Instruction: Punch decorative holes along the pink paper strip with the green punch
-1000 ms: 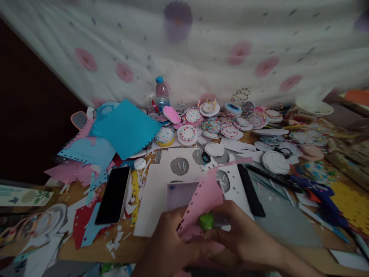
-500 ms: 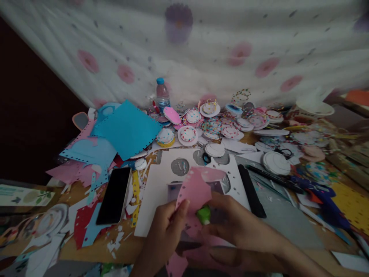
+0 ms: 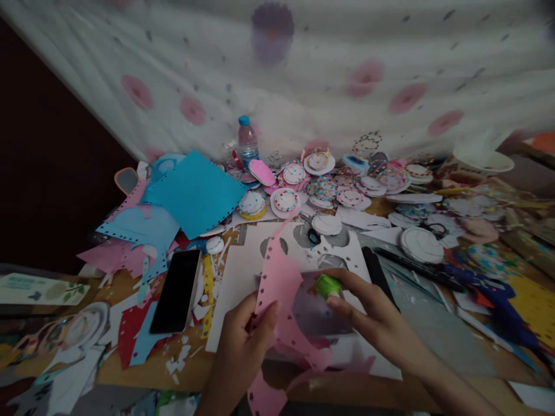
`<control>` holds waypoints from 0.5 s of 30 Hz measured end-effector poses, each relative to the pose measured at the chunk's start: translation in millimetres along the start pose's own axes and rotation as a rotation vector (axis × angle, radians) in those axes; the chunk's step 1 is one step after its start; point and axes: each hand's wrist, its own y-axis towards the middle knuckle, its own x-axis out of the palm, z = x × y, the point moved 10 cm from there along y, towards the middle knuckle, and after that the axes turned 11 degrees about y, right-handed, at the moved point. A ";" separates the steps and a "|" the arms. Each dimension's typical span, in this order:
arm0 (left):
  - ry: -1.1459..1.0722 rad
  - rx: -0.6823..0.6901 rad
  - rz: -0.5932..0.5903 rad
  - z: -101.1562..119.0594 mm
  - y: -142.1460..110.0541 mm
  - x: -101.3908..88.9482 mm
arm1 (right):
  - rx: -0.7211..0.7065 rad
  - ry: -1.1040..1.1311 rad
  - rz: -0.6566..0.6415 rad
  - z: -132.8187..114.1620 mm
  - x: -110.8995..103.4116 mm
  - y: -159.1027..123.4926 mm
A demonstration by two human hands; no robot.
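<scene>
Between the thumb and fingers of my left hand (image 3: 249, 326) is a pink sheet (image 3: 281, 271), with a row of small punched shapes along its left edge and large curved cut-outs. My right hand (image 3: 368, 315) is closed around a small green paper punch (image 3: 328, 285), held to the right of the pink sheet and apart from it. Under both hands lies a white sheet (image 3: 236, 271) with round holes cut out of it. A greyish piece (image 3: 323, 315) shows behind the pink sheet, partly covered.
A black phone (image 3: 177, 292) lies left of my hands, near blue card (image 3: 197, 193). Decorated paper discs (image 3: 286, 201) crowd the back beside a water bottle (image 3: 248, 141). To the right are a black pen (image 3: 420, 270), a blue glue gun (image 3: 481, 283) and white discs (image 3: 421, 245).
My right hand has drawn the green punch right and upward, away from the pink sheet. The sheet has turned and now shows more of its length.
</scene>
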 end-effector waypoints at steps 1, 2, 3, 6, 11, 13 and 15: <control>-0.020 -0.003 0.005 1.1 -1.0 1.5 | 0.064 0.101 -0.004 4.1 3.2 -1.9; -0.038 -0.001 0.004 2.2 -1.8 3.6 | 0.115 0.193 -0.025 7.3 9.0 -3.9; -0.051 0.005 -0.001 3.2 -2.6 6.1 | 0.144 0.271 -0.054 8.8 15.7 -5.8; -0.065 0.009 -0.013 2.9 -3.8 12.5 | 0.175 0.396 -0.123 9.6 31.2 -10.9; -0.082 -0.007 -0.035 0.7 -4.3 19.2 | 0.224 0.403 -0.165 9.5 38.2 -15.7; -0.081 0.003 -0.039 2.6 -4.4 20.7 | 0.226 0.397 -0.166 8.3 37.8 -15.4; -0.067 0.020 -0.042 4.8 -4.4 21.8 | 0.226 0.393 -0.160 9.0 37.5 -14.5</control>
